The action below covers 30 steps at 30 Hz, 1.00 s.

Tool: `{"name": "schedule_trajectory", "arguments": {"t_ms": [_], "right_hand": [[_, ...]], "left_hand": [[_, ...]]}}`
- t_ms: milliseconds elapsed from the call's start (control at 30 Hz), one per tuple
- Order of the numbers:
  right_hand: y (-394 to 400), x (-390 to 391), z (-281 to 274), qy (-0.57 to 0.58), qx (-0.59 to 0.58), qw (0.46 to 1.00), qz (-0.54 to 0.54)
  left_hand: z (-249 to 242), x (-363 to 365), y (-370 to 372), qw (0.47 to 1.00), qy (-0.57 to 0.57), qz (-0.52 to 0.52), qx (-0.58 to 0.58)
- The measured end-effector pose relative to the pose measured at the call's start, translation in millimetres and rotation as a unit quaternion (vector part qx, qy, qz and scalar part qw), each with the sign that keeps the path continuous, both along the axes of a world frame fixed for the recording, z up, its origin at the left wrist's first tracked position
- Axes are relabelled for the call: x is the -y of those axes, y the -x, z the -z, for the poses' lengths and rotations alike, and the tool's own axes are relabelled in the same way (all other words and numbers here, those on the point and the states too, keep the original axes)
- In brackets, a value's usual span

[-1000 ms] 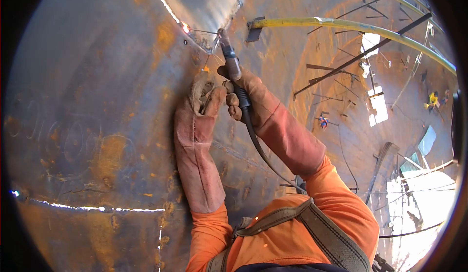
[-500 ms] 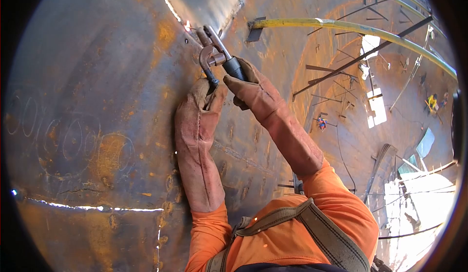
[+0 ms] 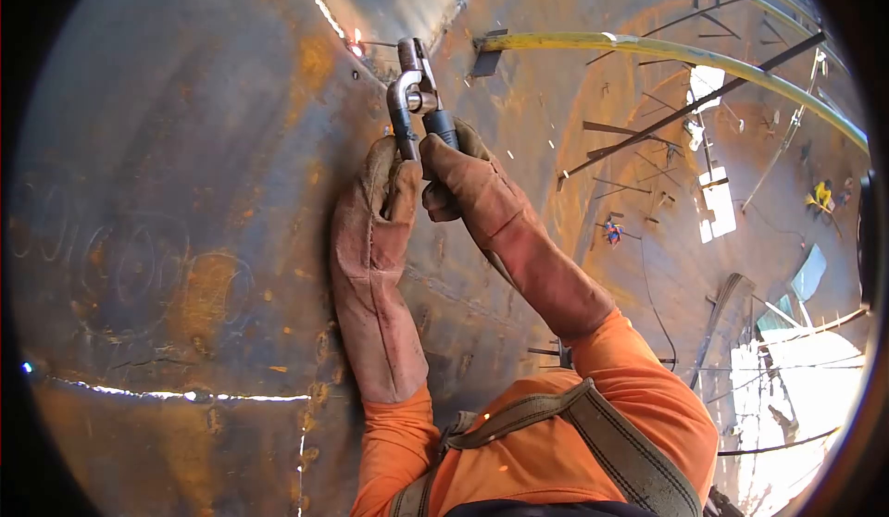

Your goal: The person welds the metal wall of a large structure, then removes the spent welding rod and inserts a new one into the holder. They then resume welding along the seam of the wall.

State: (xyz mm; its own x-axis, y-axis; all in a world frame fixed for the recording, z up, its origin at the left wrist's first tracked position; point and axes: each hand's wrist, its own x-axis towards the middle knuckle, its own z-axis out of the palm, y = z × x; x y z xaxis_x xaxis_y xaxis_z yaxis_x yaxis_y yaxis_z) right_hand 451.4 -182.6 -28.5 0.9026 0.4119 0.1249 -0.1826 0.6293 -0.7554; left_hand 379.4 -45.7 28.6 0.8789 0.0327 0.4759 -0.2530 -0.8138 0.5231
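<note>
— Over on the far left, what do you make out?

— Rusty curved steel wall (image 3: 167, 239), with faint chalk ovals drawn on it and a bright seam (image 3: 185, 395) running across low down, light showing through.

— And next along?

— Left hand (image 3: 384, 193), in a long worn leather glove. It lies flat against the wall, fingers pointing up, spread narrow, gripping nothing as far as I can see. Its fingertips touch the lower end of the electrode holder (image 3: 414, 91).

— Where does that holder sit?

— Just above both hands, close to the wall, upright, with its metal head curved like a hook at the top. A small glowing spot (image 3: 356, 49) shows just left of that head, on a slanting seam.

— Who holds it?

— Right hand (image 3: 463, 179), gloved the same way. It is closed around the dark grip of the holder from the right side, just beside the left hand and touching it.

— Below them?

— Orange sleeves, and a grey harness strap (image 3: 574, 424) across the orange shoulder.

— Further right?

— A yellow curved pipe (image 3: 648, 49) crosses the upper part. Thin dark bars stick off the wall below it. Far down, a small figure in yellow (image 3: 820, 193) stands well apart from all this, and bright openings show at the lower right.
</note>
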Motion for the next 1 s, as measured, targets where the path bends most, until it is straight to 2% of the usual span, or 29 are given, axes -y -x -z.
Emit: {"name": "schedule_trajectory", "arguments": {"t_ms": [167, 233, 333, 400, 433, 500, 533, 600, 633, 700, 733, 767, 1000], "right_hand": [[-4.6, -2.0, 2.2, 0.019, 0.004, 1.000, -0.018], [-6.0, -4.4, 7.5, 0.021, -0.002, 1.000, -0.023], [-7.0, -6.3, 13.4, -0.019, 0.004, 0.999, -0.027], [-16.1, -8.4, 23.2, -0.101, -0.037, 0.989, -0.102], [-20.8, -9.2, 26.2, -0.100, -0.037, 0.989, -0.102], [-25.5, -9.1, 27.6, -0.204, -0.121, 0.957, -0.165], [-25.0, -8.7, 28.3, -0.203, -0.121, 0.958, -0.164], [-15.5, -4.1, 17.1, -0.057, -0.039, 0.994, -0.085], [-10.2, -2.2, 11.5, -0.058, -0.040, 0.994, -0.084], [-0.6, -4.6, 3.5, 0.051, -0.001, 0.999, 0.012], [-2.5, -9.9, 6.6, 0.054, 0.006, 0.998, 0.026], [-15.3, -8.6, 5.6, 0.054, 0.027, 0.998, -0.023], [-20.2, -7.3, 5.9, 0.061, 0.034, 0.997, 0.010]], "left_hand": [[2.9, 0.4, -1.6, 0.999, -0.004, -0.029, 0.021], [-0.6, 4.0, 0.7, 0.999, 0.011, -0.028, -0.020], [-6.7, 6.5, 5.6, 0.998, 0.033, -0.013, -0.060], [1.3, 0.9, 1.3, 0.997, 0.057, 0.000, -0.054], [5.7, -1.8, -1.2, 0.996, 0.080, 0.013, -0.048], [9.1, -6.7, -8.0, 0.996, 0.080, 0.012, -0.046], [9.8, -7.9, -10.0, 0.996, 0.078, 0.011, -0.043], [-2.3, 5.8, -0.1, 0.995, 0.086, 0.015, -0.040], [-6.8, 11.3, 3.6, 0.995, 0.093, 0.018, -0.037], [-5.9, 11.4, 5.6, 0.995, 0.090, 0.008, -0.037], [-3.6, 10.2, 4.3, 0.996, 0.084, -0.004, -0.041], [-2.0, 8.5, 3.2, 0.996, 0.077, -0.017, -0.045], [4.8, 8.1, 3.5, 0.992, 0.044, -0.102, -0.067]]}}
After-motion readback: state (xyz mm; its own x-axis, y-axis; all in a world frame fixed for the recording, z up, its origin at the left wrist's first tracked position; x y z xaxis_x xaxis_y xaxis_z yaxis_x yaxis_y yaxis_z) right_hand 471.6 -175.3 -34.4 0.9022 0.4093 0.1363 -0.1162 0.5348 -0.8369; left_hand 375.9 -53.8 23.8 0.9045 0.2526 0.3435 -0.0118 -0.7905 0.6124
